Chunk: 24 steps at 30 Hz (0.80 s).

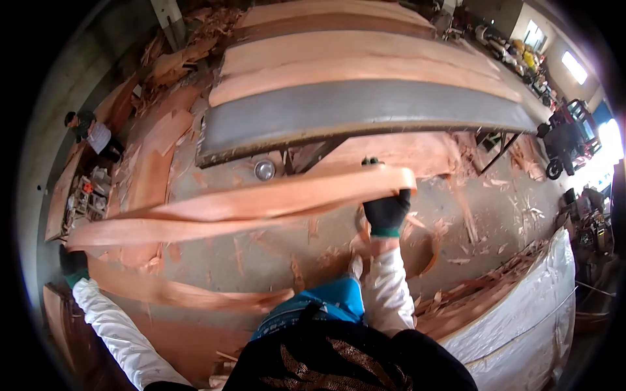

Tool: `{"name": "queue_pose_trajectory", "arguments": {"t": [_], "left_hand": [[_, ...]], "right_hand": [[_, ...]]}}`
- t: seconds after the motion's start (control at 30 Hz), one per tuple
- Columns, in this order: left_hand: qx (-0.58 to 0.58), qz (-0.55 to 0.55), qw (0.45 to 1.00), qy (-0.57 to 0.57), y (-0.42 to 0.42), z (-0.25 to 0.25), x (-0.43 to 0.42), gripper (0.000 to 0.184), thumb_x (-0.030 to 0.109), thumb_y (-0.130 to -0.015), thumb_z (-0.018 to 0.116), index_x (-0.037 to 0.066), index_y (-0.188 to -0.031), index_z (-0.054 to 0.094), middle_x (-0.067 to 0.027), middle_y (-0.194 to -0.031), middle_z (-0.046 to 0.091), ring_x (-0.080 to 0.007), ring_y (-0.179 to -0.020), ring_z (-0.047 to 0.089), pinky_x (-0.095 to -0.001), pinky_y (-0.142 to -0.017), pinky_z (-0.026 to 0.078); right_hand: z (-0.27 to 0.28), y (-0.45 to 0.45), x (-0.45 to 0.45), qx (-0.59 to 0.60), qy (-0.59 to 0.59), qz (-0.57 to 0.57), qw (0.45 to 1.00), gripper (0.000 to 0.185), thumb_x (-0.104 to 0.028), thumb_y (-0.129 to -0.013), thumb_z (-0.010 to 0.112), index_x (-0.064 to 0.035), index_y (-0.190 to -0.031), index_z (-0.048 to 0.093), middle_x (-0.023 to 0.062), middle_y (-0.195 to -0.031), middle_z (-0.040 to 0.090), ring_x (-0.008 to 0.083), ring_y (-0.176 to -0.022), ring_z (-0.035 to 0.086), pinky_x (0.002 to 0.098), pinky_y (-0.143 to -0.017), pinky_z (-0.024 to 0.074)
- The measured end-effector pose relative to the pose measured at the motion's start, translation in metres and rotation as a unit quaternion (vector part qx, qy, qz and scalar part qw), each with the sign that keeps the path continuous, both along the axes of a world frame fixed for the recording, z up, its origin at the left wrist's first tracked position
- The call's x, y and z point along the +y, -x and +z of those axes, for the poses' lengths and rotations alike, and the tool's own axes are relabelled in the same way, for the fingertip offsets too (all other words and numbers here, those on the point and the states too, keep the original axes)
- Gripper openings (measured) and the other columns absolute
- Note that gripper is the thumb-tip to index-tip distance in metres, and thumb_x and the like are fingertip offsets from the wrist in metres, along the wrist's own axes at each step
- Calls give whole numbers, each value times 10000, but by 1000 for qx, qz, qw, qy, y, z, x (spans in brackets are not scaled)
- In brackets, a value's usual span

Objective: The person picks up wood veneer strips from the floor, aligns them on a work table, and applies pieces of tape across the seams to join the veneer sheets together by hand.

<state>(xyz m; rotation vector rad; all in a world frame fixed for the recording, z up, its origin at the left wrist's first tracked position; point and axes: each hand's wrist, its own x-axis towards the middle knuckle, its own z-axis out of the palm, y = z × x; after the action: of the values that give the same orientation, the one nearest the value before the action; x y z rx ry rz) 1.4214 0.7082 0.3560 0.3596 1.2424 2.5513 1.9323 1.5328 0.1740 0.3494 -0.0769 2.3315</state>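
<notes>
Gripping the veneer strip [261, 199] at its folded end, right hand [386, 212], dark glove, is closed round it, fingertips showing past the far edge. Left hand [73, 262], also gloved, is at the strip's other end, partly hidden; can't tell how far closed. Strip spans between both hands, doubled into two long bands, in front of the grey surface [372, 107]. Another length of veneer [189, 292] runs below, from near the left hand toward the blue cloth [326, 303]. Metal bowl [265, 170] near surface's front edge.
</notes>
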Motion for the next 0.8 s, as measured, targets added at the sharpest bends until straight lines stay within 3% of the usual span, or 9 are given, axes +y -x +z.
{"name": "queue_pose_trajectory", "arguments": {"t": [0.07,0.17,0.4,0.47,0.53,0.57,0.63,0.7,0.8], "left_hand": [[48,-75,995,-52,15,-46,10,234,208,-934,530,35,-1069,612,-108,-1097,647,-247,-1051,583,-408,-975,442],[15,149,988,-34,3,-76,56,317,233,-901,596,-5,-1109,619,-131,-1061,657,-279,-1029,604,-407,-988,445],[39,60,997,-30,-16,-95,187,513,352,-920,559,-12,-1280,521,-146,-1270,584,-281,-1184,538,-426,-1060,388],[60,-46,997,-20,-51,-95,260,535,381,-935,534,-8,-1300,503,-143,-1315,552,-276,-1205,522,-425,-1074,372],[-59,58,996,-36,-94,-97,335,467,380,-925,562,21,-1222,567,-127,-1197,614,-254,-1109,575,-401,-1002,432],[-105,98,989,-45,-114,-100,371,434,380,-919,577,35,-1183,599,-118,-1138,645,-243,-1061,602,-389,-966,463],[-146,125,977,-87,-128,-121,408,377,335,-913,599,38,-1144,624,-111,-1099,671,-244,-1037,621,-384,-950,484],[-149,183,961,-144,-128,-146,424,350,268,-917,602,18,-1162,603,-117,-1144,654,-268,-1080,605,-397,-989,465],[-130,206,958,-152,-146,-140,464,319,222,-887,653,24,-1131,599,-106,-1107,655,-281,-1051,610,-419,-971,482]], "right_hand": [[18,-17,3,-98,-42,-41,994,743,-430,-859,615,41,-1383,378,208,-1469,363,357,-1365,333,492,-1160,205],[30,-35,24,-115,-93,-19,989,735,-460,-880,580,9,-1404,368,210,-1498,319,366,-1404,264,503,-1166,165],[69,-50,147,-203,-140,-58,967,620,-333,-880,615,50,-1331,430,174,-1371,467,311,-1313,400,451,-1140,264],[47,-66,211,-416,-329,-274,802,510,-199,-909,566,57,-1332,441,148,-1345,499,278,-1261,463,413,-1108,330],[55,-77,287,-256,-282,-105,919,518,-252,-942,443,46,-1365,427,167,-1403,467,267,-1300,439,402,-1119,304],[94,-64,288,-368,-182,-182,893,479,-146,-928,460,57,-1360,429,155,-1388,480,262,-1263,473,386,-1092,345],[112,-62,335,-455,-241,-256,818,513,-127,-915,463,46,-1393,393,144,-1419,448,255,-1290,440,389,-1102,327],[108,-72,406,-391,-387,-248,797,535,-151,-927,437,44,-1420,361,155,-1447,419,257,-1329,405,410,-1119,307],[169,-62,466,-204,-388,-75,896,539,-119,-921,446,63,-1419,348,177,-1449,407,273,-1335,400,418,-1124,306]]}}
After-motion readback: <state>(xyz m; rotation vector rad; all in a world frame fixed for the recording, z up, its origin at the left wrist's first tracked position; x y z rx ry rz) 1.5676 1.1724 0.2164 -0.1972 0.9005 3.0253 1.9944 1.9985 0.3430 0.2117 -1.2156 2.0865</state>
